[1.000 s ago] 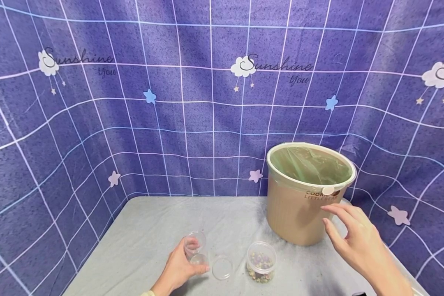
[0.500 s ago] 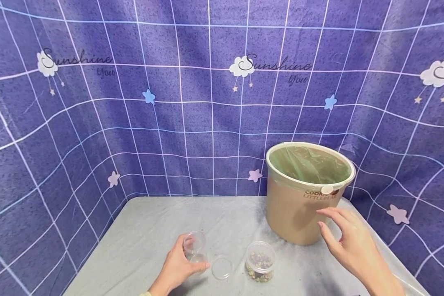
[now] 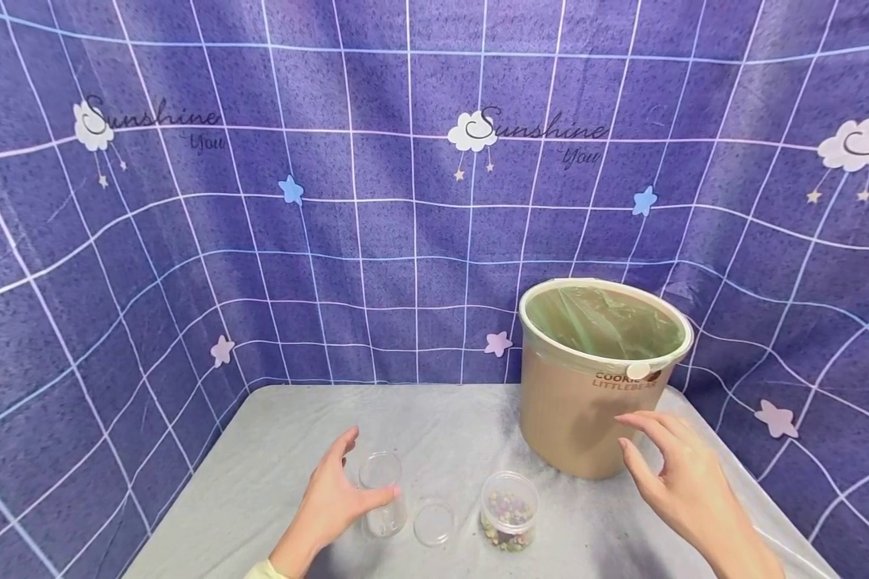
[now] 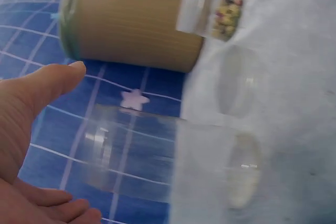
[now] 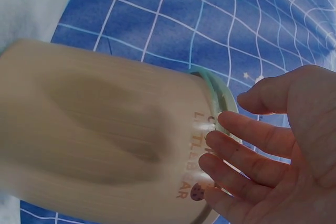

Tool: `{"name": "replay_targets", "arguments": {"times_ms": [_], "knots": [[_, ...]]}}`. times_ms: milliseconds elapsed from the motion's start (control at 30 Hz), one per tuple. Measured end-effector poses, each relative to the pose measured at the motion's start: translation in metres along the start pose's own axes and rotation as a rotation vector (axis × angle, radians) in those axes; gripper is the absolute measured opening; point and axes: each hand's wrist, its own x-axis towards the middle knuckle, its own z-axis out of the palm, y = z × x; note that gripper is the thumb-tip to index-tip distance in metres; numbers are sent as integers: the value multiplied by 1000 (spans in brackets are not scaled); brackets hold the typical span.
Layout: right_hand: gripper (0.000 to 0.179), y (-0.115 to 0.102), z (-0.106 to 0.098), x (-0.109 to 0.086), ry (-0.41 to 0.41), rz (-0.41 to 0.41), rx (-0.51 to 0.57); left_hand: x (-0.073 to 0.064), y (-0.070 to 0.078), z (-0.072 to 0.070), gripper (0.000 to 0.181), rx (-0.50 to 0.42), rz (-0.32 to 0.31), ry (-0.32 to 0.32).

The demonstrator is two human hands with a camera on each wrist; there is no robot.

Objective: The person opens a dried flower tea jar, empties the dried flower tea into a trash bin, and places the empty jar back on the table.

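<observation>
A clear, lidless plastic jar (image 4: 142, 153) stands upright on the table, left of centre in the head view. My left hand (image 3: 331, 494) is beside it with thumb and fingers spread apart; the left wrist view shows a gap between hand and jar. Flat to the jar's right lies a round clear lid (image 3: 434, 523). Further right stands a second clear jar (image 3: 509, 515), partly filled with small dried buds in yellow, green and purple. My right hand (image 3: 684, 478) hovers in front of the tan bin (image 3: 586, 418), fingers loosely bent and holding nothing.
The bin, lined with a green plastic bag (image 3: 601, 322), stands at the back right of the table. A grey cloth (image 3: 297, 434) covers the tabletop. Behind it hangs a purple-blue grid curtain (image 3: 405, 225) with clouds and stars.
My left hand has let go of the clear jar, opening and drawing back to the left. The right hand has shifted slightly left and down.
</observation>
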Motion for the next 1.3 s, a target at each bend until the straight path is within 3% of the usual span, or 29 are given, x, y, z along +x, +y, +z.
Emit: {"name": "replay_targets", "arguments": {"times_ms": [267,500,600,833,1133,1300], "knots": [[40,0,2,-1,1,7,16,1,36,-13,120,44,69,-7],[39,-1,4,-2,-4,14,16,-6,59,-5,126,14,179,-63],[38,-1,5,-3,-10,19,9,-9,66,4,128,-1,218,-94],[37,0,8,-5,-2,12,20,-16,74,33,124,-64,213,-122],[37,-2,11,-10,-16,14,12,-21,66,76,117,-18,261,-178],[38,-1,13,-12,-23,14,16,-24,60,99,121,40,245,-232]]}}
